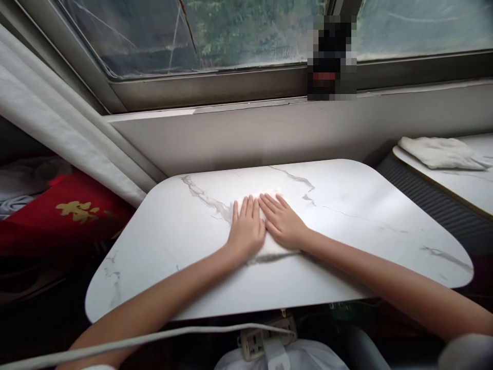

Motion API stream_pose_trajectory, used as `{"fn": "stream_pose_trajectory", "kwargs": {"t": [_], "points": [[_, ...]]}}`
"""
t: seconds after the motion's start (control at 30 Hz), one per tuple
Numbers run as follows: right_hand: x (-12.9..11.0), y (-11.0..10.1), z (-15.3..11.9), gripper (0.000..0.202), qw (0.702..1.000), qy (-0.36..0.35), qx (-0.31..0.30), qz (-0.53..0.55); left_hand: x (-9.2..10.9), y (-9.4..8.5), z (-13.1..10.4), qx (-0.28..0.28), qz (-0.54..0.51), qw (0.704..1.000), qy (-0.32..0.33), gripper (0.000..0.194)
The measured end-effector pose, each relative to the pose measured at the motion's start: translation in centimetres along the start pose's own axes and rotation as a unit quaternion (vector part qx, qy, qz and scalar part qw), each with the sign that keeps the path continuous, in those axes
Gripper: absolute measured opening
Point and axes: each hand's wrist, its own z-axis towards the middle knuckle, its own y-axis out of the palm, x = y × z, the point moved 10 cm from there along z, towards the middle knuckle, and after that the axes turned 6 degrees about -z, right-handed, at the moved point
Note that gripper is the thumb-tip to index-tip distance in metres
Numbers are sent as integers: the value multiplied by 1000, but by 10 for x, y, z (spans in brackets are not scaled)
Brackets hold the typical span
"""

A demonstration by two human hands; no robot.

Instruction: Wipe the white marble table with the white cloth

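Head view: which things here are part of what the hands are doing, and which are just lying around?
In use:
- left hand and right hand, both flat, pressing on a white cloth
- marble table under the cloth

Lying about:
- second white cloth on the side table
- red fabric to the left
- power strip and white cable below the table

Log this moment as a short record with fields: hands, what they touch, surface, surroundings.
left hand: left hand flat, palm down, fingers together
right hand: right hand flat, palm down, beside the left
touching: both press a white folded cloth, mostly hidden beneath them
surface: white marble-patterned table
surroundings: window behind; second white cloth on the neighbouring table; power strip below
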Motion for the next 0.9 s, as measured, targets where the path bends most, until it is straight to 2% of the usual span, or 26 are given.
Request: {"fn": "stream_pose_trajectory", "kwargs": {"t": [0.13,0.2,0.27,0.37,0.47,0.57,0.67,0.77,0.9], "points": [[-28,-17,-81,61,1000,-11,-5,8,65,-5,-61,-14,-58,993,102,64],[-32,-19,-102,62,1000,4,-13,7,79,-5,-73,-36,-77,988,132,63],[-27,-17,-106,60,999,29,-27,8,80,-2,-67,-56,-84,986,135,60],[3,-6,-79,57,994,92,-54,10,65,8,-29,-71,-79,987,118,56],[49,3,-29,58,987,152,-59,1,41,18,31,-59,-59,992,94,54],[95,5,25,58,986,163,-38,-16,18,29,93,-45,-27,997,59,54],[133,8,63,58,987,154,-30,-23,4,38,141,-36,-5,999,20,54],[158,9,78,58,988,152,-24,-25,1,43,167,-24,4,1000,-7,54],[163,5,71,55,987,156,-1,-37,6,44,169,-12,23,1000,-15,53]]}}
